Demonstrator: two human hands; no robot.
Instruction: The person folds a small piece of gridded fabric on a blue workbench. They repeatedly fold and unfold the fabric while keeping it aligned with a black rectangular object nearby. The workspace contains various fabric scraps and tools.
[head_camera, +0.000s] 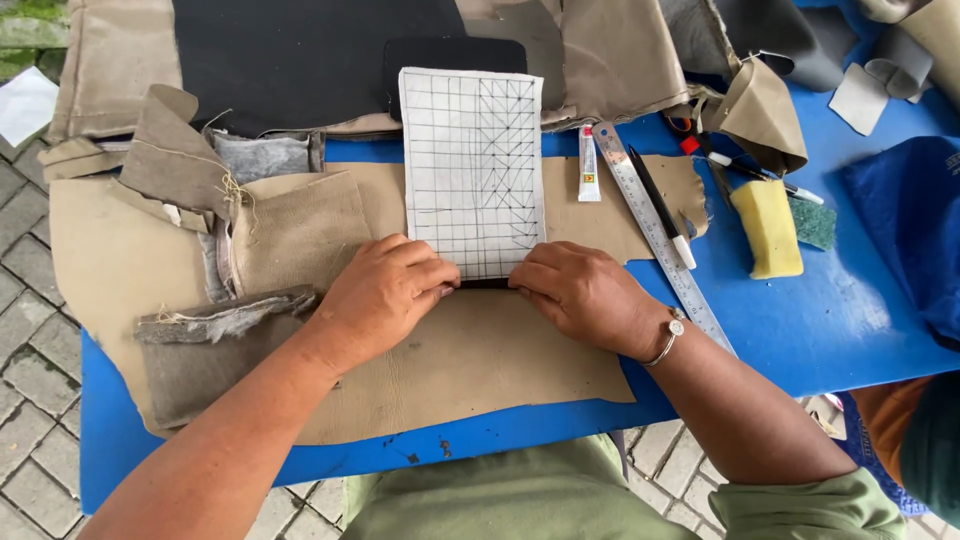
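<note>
A: What is seen at the left?

B: Frayed tan fabric scraps (215, 190) are piled on the blue table (800, 320), and a large tan leather sheet (480, 360) is spread over it. The left hand (385, 290) is laid on that sheet, fingers curled and pressed down at the lower left corner of the gridded white panel (472, 170).

A: And the panel itself?

B: It lies flat on the leather at the middle of the table, its upper end resting over a black piece (455, 55). A dark edge is just visible beneath its lower end. It is judged light and fairly stiff, liable to slide on the smooth leather, so it is best taken at the lower corners, where it is being pressed now.

A: The other hand?

B: The right hand (580, 290), a bangle (668, 340) at its wrist, is pressed on the lower right corner with fingers bent together. Nothing is lifted; whether the edge is pinched cannot be told.

A: Further right?

B: A small glue tube (589, 165), a steel ruler (655, 225), a black pen (660, 210) and a yellow sponge (768, 228) are seen.
</note>
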